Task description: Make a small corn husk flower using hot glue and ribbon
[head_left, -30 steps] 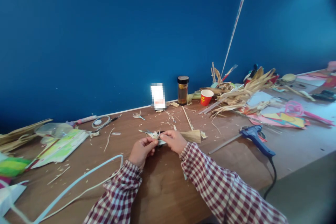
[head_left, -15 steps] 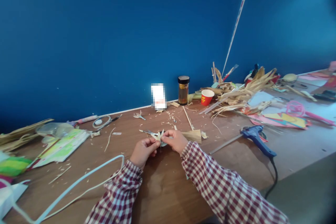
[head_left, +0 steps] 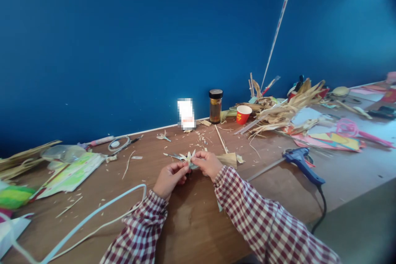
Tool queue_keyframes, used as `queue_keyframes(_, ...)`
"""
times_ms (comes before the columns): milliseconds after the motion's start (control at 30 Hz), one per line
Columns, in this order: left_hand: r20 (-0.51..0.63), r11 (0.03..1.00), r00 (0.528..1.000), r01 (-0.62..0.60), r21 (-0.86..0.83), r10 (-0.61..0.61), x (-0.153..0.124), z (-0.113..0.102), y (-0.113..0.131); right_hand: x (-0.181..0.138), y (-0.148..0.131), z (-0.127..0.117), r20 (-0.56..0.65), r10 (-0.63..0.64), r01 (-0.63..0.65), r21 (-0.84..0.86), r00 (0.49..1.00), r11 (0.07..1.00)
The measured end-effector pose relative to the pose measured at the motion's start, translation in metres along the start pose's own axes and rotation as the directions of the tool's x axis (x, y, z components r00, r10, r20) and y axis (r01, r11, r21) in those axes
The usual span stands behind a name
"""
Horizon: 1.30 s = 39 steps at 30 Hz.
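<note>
Between my hands is a small pale flower with pointed petals, apparently made of corn husk. My left hand pinches it low down from the left, thumb and forefinger together. My right hand is closed at its right side, fingertips on a petal. Its lower part is hidden behind my fingers. Just behind the flower lies a slim metal tool, partly covered, whose kind I cannot make out. A folded piece of dry husk lies beyond my right wrist.
A blue glue gun with a black cord lies on the right. A red paper cup and a dark-lidded jar stand near the wall. Dry husks are heaped behind. White cable loops at front left. Another small flower lies farther back.
My right fingers have shifted slightly on the flower, and its petals now look more spread. My left hand keeps its pinch almost unmoved. The view has shifted very slightly.
</note>
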<state>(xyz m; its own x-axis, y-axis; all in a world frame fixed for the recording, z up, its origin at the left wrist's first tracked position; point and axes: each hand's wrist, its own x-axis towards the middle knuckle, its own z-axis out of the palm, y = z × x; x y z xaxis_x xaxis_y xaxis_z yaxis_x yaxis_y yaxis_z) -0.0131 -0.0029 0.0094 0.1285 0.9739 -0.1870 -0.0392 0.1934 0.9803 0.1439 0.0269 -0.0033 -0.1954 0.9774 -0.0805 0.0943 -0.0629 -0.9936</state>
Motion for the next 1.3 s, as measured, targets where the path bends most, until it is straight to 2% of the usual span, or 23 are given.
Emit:
queue_keyframes(167, -0.056, 1.0, 0.998, 0.017, -0.01, -0.018, 0.001, -0.001, -0.001, -0.004, -0.005, 0.0, -0.007, -0.042, 0.041, -0.11, 0.999, 0.993)
queue_keyframes(367, 0.006, 0.995, 1.0, 0.01, 0.104, -0.011, 0.001, -0.003, 0.0, -0.006, -0.008, 0.002, 0.004, -0.071, 0.07, -0.196, 0.997, 0.978)
queue_keyframes(533, 0.011, 0.997, 1.0, -0.016, 0.074, 0.015, 0.002, -0.003, 0.0, -0.006, -0.009, 0.001, -0.003, -0.06, 0.058, -0.201, 0.998, 0.978)
queue_keyframes(733, -0.049, 1.0, 0.999, -0.014, -0.004, 0.014, 0.002, -0.002, 0.0, -0.012, -0.015, -0.004, 0.114, -0.005, 0.036, -0.273, 0.993, 0.961)
queue_keyframes(833, -0.072, 0.999, 0.997, -0.034, -0.007, 0.034, 0.003, -0.001, -0.003, -0.015, -0.019, -0.004, 0.132, 0.04, -0.004, -0.264, 0.99, 0.964)
queue_keyframes(1133, -0.146, 1.0, 0.989, -0.018, -0.017, 0.016, 0.002, 0.002, -0.006, -0.016, -0.017, 0.002, 0.037, 0.014, -0.005, -0.236, 0.999, 0.972)
queue_keyframes(1300, -0.142, 1.0, 0.99, -0.012, -0.023, 0.008, 0.003, 0.001, -0.006, -0.015, -0.018, 0.0, 0.091, -0.029, 0.052, -0.27, 0.995, 0.961)
